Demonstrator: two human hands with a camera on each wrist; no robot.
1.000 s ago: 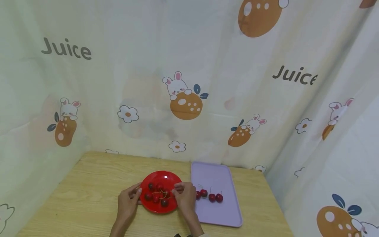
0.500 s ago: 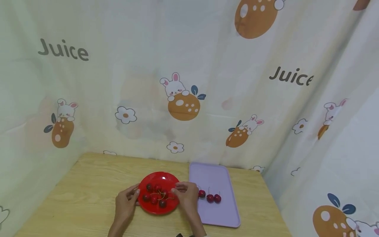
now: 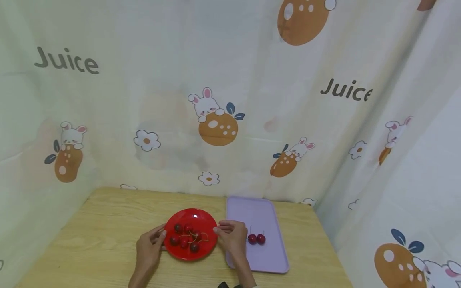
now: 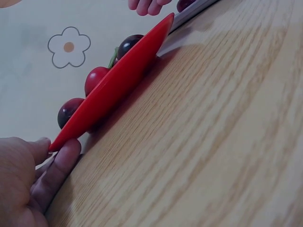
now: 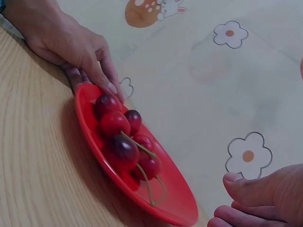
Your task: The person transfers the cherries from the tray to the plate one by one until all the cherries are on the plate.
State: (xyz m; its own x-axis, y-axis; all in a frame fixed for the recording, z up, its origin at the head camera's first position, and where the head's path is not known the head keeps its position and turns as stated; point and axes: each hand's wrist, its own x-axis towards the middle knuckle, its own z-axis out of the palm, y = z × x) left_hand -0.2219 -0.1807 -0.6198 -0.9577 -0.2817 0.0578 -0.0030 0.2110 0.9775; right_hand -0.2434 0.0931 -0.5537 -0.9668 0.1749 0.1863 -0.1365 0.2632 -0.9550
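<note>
So closest to the camera are two bare hands coming up from the bottom. The left hand (image 3: 148, 248) is pinching the rim of a round, glossy red plate (image 3: 207, 246), thumb on the edge and fingers tucked underneath. The right hand (image 3: 233, 236) is let go and relaxed: from the head view its thumb looks right up against the rim, but the right wrist view shows a small gap, so it's just beside the plate and not gripping.

The plate sits between the two hands, at the near middle of things. On it there's a bunch of round, shiny cherries (image 3: 184, 243), bright red to nearly black, at least six that I can count, with thin green stems (image 5: 148, 184) crossing over each other.

Just right of the plate, partly behind the right hand, is a flat rectangular pale purple tray (image 3: 250, 208). Two dark red cherries (image 3: 261, 239) show on it, side by side, stems up.

All of it's on a light wood-grain table (image 3: 108, 228), which runs back to a pale cream cloth (image 3: 162, 60) printed with white bunnies hugging orange fruit, white flowers and "Juice" lettering.
</note>
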